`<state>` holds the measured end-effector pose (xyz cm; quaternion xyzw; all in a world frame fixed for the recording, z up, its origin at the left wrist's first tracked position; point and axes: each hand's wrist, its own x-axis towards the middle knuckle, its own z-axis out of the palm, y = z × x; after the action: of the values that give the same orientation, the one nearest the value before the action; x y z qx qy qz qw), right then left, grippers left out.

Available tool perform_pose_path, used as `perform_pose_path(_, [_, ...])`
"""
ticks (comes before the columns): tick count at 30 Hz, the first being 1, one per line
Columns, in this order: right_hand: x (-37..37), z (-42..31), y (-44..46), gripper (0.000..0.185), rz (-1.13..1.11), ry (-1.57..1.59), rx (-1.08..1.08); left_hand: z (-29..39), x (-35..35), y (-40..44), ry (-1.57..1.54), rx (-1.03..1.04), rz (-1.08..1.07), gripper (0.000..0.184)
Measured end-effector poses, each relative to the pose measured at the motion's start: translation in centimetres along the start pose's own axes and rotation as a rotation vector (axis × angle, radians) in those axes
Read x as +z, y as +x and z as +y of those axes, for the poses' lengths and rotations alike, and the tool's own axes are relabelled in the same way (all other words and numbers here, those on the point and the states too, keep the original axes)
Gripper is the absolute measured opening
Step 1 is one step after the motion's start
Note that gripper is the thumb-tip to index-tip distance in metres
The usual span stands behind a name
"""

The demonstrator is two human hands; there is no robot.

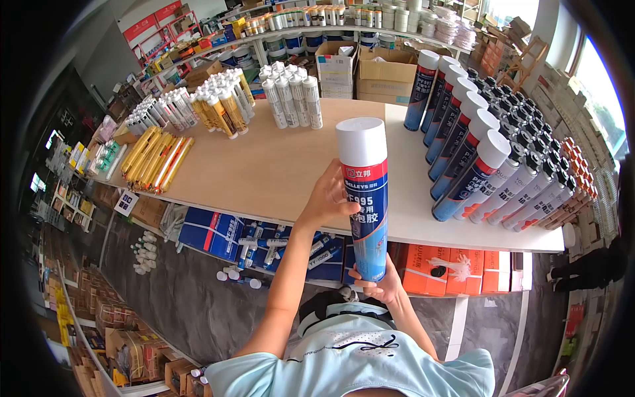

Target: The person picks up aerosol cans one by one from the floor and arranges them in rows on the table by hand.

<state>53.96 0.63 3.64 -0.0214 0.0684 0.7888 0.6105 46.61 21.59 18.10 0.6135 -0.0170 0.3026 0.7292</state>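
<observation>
A tall blue foam spray can (pixel 368 198) with a white cap and a red band stands nearly upright in front of me, above the table's near edge. My left hand (pixel 331 197) is closed around its side at mid-height, the thumb lying across the label. Low down, the fingers of my right hand (pixel 381 283) grip the can's base from below. Similar blue cans (pixel 456 178) with white caps form a row on the white part of the table, to the right of the held one.
Behind that row stand many white cans (pixel 522 192) with black tops. White cartridges (pixel 291 99), yellow-and-white cartridges (pixel 225 109) and yellow foil tubes (pixel 155 159) occupy the wooden table (pixel 264 165). Orange boxes (pixel 426 270) and a blue box (pixel 210 231) sit underneath.
</observation>
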Motion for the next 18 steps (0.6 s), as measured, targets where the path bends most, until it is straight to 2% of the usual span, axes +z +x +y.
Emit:
perform_pose_path(1, [0.0,-0.1,-0.1,0.071,-0.004,0.002,-0.015,0.0,-0.2,0.1,0.069,-0.039,-0.037,0.094])
perform_pose_path(2, [0.1,-0.3,-0.3,0.071,0.02,-0.013,-0.025,-0.5,-0.4,0.3,0.061,-0.03,-0.052,0.08])
perform_pose_path(5, [-0.9,-1.0,-0.6,0.073,0.062,-0.023,-0.066,-0.4,-0.8,1.4,0.152,-0.157,-0.151,0.078])
perform_pose_path(7, [-1.3,-2.1,-0.1,0.075,0.065,-0.021,-0.03,0.0,0.0,2.4,0.181,-0.136,-0.158,0.074])
perform_pose_path(10, [-0.8,-3.5,1.6,0.072,0.029,-0.059,-0.087,0.9,1.6,3.8,0.368,-0.019,-0.101,0.064])
perform_pose_path(11, [-0.6,-4.2,2.1,0.07,0.018,-0.075,-0.119,1.2,2.1,4.5,0.365,-0.012,-0.118,0.064])
perform_pose_path(12, [-1.6,-5.4,2.8,0.068,-0.086,-0.177,-0.14,1.4,2.7,5.3,0.462,0.055,-0.099,0.065])
perform_pose_path(13, [-1.5,-6.4,3.4,0.068,-0.086,-0.184,-0.159,1.5,3.2,6.2,0.556,0.123,-0.079,0.066])
perform_pose_path(15, [-1.2,-7.8,4.7,0.066,0.293,-0.293,-0.409,0.2,3.3,8.8,0.608,0.259,-0.05,0.064])
perform_pose_path(18, [-1.3,-9.9,6.5,0.066,0.334,-0.239,-0.562,-1.8,2.2,13.3,0.787,0.357,-0.031,0.057])
